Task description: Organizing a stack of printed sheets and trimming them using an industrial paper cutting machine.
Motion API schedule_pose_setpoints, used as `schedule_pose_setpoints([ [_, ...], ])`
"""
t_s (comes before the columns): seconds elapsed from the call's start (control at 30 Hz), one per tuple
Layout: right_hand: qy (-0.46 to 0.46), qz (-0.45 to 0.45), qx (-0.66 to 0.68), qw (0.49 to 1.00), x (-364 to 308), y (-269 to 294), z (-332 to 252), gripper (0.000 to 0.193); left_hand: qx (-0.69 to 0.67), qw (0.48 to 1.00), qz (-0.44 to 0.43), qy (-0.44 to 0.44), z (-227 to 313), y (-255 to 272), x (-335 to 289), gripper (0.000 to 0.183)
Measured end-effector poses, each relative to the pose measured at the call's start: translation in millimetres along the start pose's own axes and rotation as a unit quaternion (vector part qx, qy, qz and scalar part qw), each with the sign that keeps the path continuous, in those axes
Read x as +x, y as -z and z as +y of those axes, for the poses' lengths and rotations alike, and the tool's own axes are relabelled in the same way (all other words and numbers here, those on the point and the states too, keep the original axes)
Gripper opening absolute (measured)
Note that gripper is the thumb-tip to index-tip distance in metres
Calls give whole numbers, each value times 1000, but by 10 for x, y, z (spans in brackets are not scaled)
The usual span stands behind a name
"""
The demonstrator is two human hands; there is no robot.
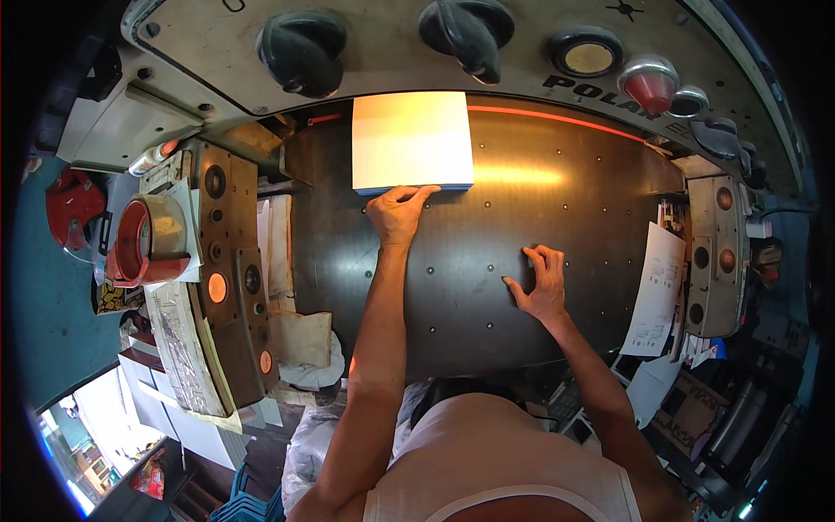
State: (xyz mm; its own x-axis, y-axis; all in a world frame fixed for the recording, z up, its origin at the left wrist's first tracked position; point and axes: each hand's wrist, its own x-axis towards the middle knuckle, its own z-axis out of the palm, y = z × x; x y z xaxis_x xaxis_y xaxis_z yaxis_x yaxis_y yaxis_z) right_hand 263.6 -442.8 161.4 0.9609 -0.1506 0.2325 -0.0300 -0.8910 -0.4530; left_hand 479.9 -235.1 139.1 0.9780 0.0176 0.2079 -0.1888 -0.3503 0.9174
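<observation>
**Paper stack at the table's far edge**

The left hand pressed loosely curled fingers against the near edge of the white paper stack. The right hand lay spread flat on the bare metal table, well apart.

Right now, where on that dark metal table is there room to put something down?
The dark metal table is bare right of the paper stack, past the right hand. More room lies between both hands. The left ledge by the tape rolls is crowded.

printed sheet: I see it at three o'clock, white with dark print
machine label: black lettering, one o'clock, grey panel
</observation>
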Motion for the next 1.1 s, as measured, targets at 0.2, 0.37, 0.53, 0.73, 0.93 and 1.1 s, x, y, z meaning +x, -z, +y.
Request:
schedule_pose_setpoints([
  [0.2,6,12,1,1000,15,-12,24,61,-2,1000,-6,6,-7,-31,25,24],
  [0.37,8,17,8,1000,32,-18,18,61,15,1000,2,4,-46,-18,80,26],
  [0.53,19,23,14,999,-23,-8,40,61,49,999,2,-2,-39,1,34,27],
  [0.73,8,42,20,999,-286,95,158,60,42,998,-50,-7,161,-46,-121,19],
  [0.93,55,-91,110,988,-574,564,404,80,162,935,-278,-151,158,792,-535,40],
  [1.1,73,-161,-138,974,-1620,1757,1025,109,303,793,-440,-292,670,1692,-1966,85],
])
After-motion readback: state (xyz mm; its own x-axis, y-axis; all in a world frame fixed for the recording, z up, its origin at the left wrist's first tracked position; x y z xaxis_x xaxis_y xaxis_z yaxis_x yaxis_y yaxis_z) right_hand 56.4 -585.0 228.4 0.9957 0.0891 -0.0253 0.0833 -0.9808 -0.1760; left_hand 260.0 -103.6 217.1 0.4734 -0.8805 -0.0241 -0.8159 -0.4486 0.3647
